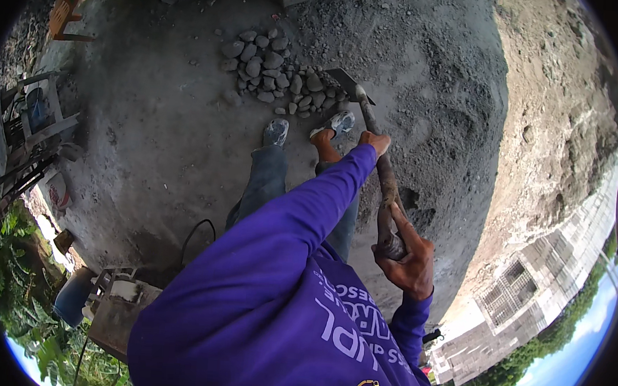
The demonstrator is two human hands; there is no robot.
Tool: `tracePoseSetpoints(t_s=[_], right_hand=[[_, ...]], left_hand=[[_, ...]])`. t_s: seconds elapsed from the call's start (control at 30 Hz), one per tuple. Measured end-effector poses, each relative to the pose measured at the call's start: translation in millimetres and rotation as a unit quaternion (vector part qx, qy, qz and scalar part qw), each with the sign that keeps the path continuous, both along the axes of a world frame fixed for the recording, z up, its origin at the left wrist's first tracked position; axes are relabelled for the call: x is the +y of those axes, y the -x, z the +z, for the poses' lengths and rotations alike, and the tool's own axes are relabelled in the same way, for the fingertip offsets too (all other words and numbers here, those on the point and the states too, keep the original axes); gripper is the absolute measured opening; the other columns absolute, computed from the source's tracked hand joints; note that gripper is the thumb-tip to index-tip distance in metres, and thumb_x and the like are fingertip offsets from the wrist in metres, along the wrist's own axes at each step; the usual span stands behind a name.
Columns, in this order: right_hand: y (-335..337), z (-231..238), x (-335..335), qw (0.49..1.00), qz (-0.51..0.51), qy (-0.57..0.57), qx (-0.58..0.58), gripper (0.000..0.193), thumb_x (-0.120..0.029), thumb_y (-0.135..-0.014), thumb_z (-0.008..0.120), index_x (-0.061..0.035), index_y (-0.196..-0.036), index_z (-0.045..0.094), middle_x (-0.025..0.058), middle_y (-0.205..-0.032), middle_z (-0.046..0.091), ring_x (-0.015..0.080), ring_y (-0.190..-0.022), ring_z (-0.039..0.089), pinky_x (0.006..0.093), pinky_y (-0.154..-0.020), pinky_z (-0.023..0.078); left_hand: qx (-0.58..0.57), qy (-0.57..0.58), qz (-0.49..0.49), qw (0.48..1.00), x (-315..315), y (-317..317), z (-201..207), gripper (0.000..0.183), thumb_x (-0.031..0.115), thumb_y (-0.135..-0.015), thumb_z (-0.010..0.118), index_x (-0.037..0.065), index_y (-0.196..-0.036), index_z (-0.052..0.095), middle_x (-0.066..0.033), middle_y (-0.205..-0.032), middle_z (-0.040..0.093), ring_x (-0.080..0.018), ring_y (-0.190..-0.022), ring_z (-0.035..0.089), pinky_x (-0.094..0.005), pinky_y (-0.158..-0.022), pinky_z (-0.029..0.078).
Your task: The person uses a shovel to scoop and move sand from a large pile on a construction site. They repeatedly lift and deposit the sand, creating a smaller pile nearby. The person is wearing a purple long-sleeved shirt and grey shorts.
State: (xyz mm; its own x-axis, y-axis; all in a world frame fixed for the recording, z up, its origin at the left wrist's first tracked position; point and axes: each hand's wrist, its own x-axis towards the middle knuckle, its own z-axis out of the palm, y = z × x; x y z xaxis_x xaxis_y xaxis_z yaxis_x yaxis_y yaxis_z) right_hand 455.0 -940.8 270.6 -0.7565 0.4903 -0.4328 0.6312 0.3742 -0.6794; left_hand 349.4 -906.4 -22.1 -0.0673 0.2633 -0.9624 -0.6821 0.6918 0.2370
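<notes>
Both my hands are on a hoe (384,175) with a crooked, rough wooden handle. My left hand (375,142) is closed round the shaft a short way below the head, with my purple-sleeved left arm reaching across my body. Closer to me, my right hand (410,259) grips the thick end of the handle. The hoe's flat metal blade (351,86) is set crosswise and rests at the right edge of a heap of rounded grey stones (267,69). Part of the blade's lower side is hidden from view.
Loose grey gravel (442,95) spreads to the right, bordered by pale dirt (540,115). My shoes (276,131) stand just below the stones. At the left are broken wooden furniture (44,124) and a brown chair (65,12). A blue drum (74,297) stands at the lower left.
</notes>
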Motion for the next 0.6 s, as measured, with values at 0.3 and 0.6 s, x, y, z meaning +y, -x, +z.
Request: tracePoseSetpoints(t_s=[0.3,0.6], right_hand=[[-58.1,5.0,144.2,0.999,-0.003,0.016,0.032,0.075,-0.001,-0.066,0.074,0.0019,-0.138,0.053,0.026,-0.122,0.066,0.034,-0.096,0.073,0.0343,-0.075,0.058],[-328.7,-70.0,343.5,0.897,-0.433,-0.066,-0.06,0.03,-0.017,-0.072,0.063,-0.0005,-0.097,0.061,0.0025,-0.074,0.055,0.0123,-0.063,0.049,0.0277,-0.058,0.043]], left_hand=[[0.011,0.001,0.195,0.981,117.3,-56.9,-55.3,0.05,0.021,-0.075,0.07,-0.013,-0.11,0.057,-0.0214,-0.102,0.066,-0.0305,-0.087,0.068,-0.0429,-0.078,0.053],[-0.221,0.038,0.575,0.787,287.1,-231.9,-254.7,0.021,0.026,-0.082,0.067,0.014,-0.091,0.053,-0.0078,-0.071,0.056,-0.0258,-0.058,0.059,-0.0485,-0.053,0.052]])
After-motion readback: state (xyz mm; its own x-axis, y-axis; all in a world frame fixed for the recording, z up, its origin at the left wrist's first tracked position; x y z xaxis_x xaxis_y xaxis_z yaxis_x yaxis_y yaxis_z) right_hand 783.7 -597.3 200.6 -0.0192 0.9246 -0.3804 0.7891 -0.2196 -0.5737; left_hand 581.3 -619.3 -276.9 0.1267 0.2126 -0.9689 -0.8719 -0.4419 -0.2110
